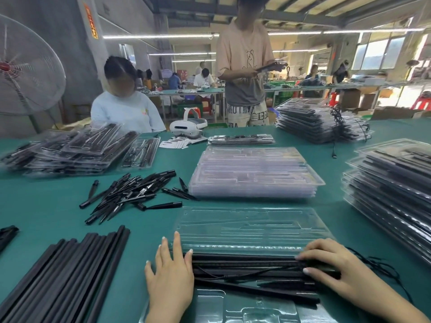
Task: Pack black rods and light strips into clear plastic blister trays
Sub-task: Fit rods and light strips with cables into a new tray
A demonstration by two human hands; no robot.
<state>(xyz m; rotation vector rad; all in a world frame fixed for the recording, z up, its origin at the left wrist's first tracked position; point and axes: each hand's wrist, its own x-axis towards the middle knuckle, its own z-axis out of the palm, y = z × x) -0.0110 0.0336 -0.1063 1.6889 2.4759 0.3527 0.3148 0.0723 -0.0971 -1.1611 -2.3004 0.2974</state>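
An open clear blister tray (251, 227) lies in front of me on the green table, its lid half folded away from me. Several black rods and light strips (245, 266) with a thin black cable lie across its near half. My left hand (170, 271) lies flat with straight fingers against the rods' left ends. My right hand (331, 264) presses its fingers down on the rods' right ends. A bundle of loose black rods (67, 276) lies at the lower left.
A pile of short black spikes (133, 194) lies left of centre. A stack of empty clear trays (254, 173) stands behind my tray. Filled trays are stacked at right (391, 190), far right (319, 122) and far left (70, 150). Two people are across the table.
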